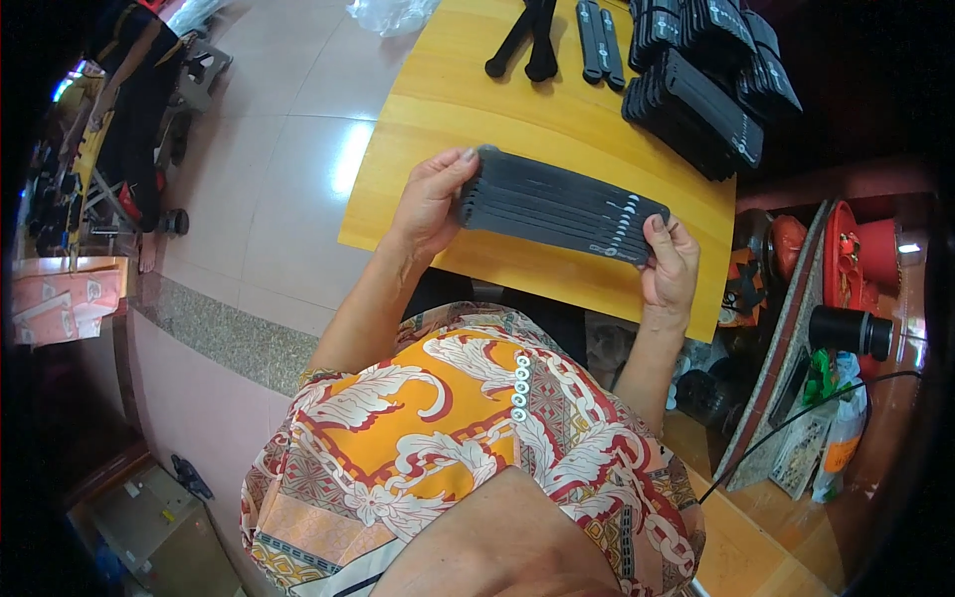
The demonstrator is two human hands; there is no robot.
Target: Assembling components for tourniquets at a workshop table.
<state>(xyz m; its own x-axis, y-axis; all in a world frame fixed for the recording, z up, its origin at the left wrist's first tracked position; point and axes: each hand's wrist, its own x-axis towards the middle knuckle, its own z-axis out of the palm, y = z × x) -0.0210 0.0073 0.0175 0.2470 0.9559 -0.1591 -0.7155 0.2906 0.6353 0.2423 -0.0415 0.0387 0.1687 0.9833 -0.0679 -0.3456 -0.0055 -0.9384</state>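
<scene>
Strips [557,204], black and flat, are held in an overlapping stack over the near part of the yellow table [418,119], with their row of pale marks turned toward the table's right side. The stack's end nearer the table's left edge is gripped by the left hand [430,196], its thumb laid on top; the other end is pinched by the right hand [672,267], near the table's right edge. The hands are set well apart, one clamped on each end of the strips. Whether the table is touched by the strips cannot be told.

At the table's far side, two long black pieces [538,50] with rounded ends are laid partly overlapping, and a pair of dark slats [600,45] is placed side by side. The table's far right corner is covered by black bundles [657,28], at least one of them bound with a band, and a broad black stack [686,111] is laid nearer the table's right edge. Beyond that edge, red items [877,254] and a black cylinder [848,331] are seen. Left of the table, pale floor tiles [269,159] are shown, and a clear plastic bag [391,12] is seen past its far left corner.
</scene>
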